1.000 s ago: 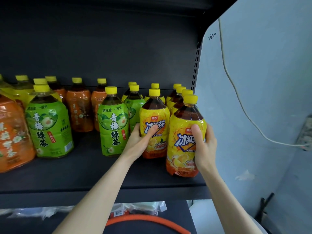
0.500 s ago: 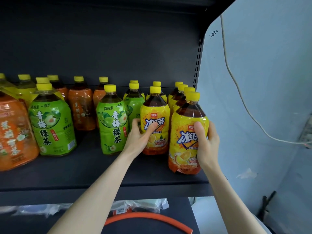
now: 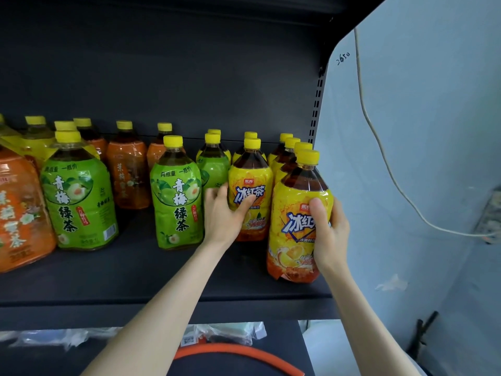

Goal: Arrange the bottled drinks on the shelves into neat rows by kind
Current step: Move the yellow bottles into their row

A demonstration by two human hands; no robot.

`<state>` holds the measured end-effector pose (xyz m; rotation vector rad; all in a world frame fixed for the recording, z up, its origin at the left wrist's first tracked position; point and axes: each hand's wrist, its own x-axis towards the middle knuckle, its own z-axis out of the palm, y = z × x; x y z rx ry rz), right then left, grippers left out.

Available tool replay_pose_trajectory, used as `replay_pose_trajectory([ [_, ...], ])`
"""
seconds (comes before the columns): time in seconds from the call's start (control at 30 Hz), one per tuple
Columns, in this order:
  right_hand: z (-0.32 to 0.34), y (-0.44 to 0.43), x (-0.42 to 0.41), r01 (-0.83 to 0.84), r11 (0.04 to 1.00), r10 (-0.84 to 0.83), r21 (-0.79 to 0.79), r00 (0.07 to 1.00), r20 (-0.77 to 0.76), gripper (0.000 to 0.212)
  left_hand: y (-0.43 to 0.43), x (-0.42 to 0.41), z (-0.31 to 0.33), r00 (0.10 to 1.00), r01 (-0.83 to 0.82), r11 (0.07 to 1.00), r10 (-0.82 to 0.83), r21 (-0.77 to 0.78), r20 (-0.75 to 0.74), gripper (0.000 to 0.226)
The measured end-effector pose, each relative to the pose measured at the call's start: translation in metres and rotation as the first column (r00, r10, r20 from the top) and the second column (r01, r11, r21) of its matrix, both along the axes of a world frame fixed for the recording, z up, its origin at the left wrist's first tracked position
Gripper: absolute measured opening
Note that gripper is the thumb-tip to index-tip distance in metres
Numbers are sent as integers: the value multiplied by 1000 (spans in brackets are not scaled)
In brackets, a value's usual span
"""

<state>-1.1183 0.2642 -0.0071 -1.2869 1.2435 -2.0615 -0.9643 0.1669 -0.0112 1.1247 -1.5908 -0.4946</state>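
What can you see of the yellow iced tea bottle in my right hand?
The front yellow bottle is clear plastic, filled with dark brown tea, with a yellow cap and a yellow wrap label showing blue-and-white Chinese characters, lemon slices and an orange base. It stands upright near the front right of the dark shelf, first in a row of like bottles. The right hand grips its label, thumb across the front. The left hand grips a matching bottle beside it.

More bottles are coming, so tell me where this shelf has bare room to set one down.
Bare shelf lies between the left green bottle and the middle green bottle, before the orange bottles, and along the front edge. Crowded: the yellow bottles by the upright at right.
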Motion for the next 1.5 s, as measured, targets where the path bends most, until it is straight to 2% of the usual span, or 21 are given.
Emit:
replay_pose_trajectory([
  [0.07, 0, -1, 0, 2, 1000, -2, 2, 1000, 6, 41, -2, 2, 3, 998, -37, 999, 39, -28, 43, 66],
  [0.23, -1, -2, 0, 3, 1000, -4, 9, 1000, 10, 47, -11, 0, 7, 993, -115, 988, 118, -104, 29, 53],
  [0.43, 0, -1, 0, -1, 1000, 1, 11, 1000, 28, 52, -13, -6, 11, 963, -231, 965, 245, -123, 112, 56],
  [0.73, 0, 0, 1, 10, 1000, -10, 17, 1000, 4, 48, -14, -14, 12, 945, -277, 952, 295, -131, 141, 57],
  [0.97, 0, 1, 2, 6, 1000, -6, 4, 1000, 2, 47, -19, -16, 11, 929, -290, 949, 311, -128, 202, 37],
  [1.07, 0, 2, 4, 31, 999, -31, -7, 999, 29, 50, -14, -6, 8, 968, -215, 969, 228, -118, 106, 31],
  [1.13, -1, 3, 6, 77, 997, -76, -21, 997, 28, 44, 1, 4, 6, 996, -83, 981, 79, -176, -27, 25],
  [1.23, -2, 5, 13, 120, 991, -119, -52, 992, 29, 43, 35, 13, 5, 968, 158, 967, -192, -197, -163, 20],
  [1.4, -4, -3, 43, 120, 992, -121, -34, 992, -33, 44, 61, 9, 2, 846, 421, 897, -443, -137, -296, 47],
  [1.5, -1, -8, 65, 36, 999, -38, -23, 995, -90, 49, 57, 6, -2, 823, 418, 894, -449, -163, -348, 62],
])
